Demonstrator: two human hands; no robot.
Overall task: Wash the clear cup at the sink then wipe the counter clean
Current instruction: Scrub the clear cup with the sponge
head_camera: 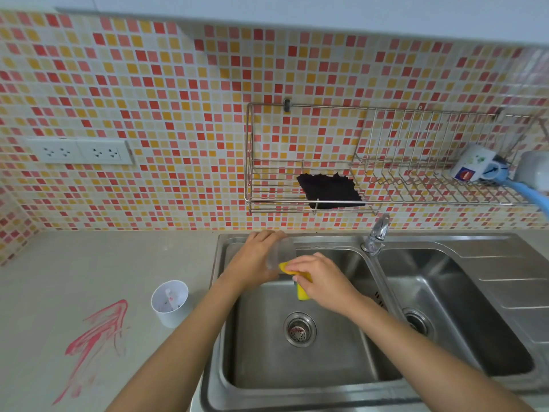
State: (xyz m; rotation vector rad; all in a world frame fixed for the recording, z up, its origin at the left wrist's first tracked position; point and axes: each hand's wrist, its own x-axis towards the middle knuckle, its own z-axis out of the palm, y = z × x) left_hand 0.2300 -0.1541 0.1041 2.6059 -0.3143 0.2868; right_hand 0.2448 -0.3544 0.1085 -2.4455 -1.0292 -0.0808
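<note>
A grey counter with a red smear at lower left meets a steel sink at centre. Over the left basin, the left hand grips the clear cup; the right hand pinches a yellow sponge against it.

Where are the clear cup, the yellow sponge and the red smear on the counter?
clear cup (282, 253): head view, on its side wall.
yellow sponge (302, 292): head view, on its lower end.
red smear (98, 331): head view, on its middle.

Head camera looks down, close over sink.
</note>
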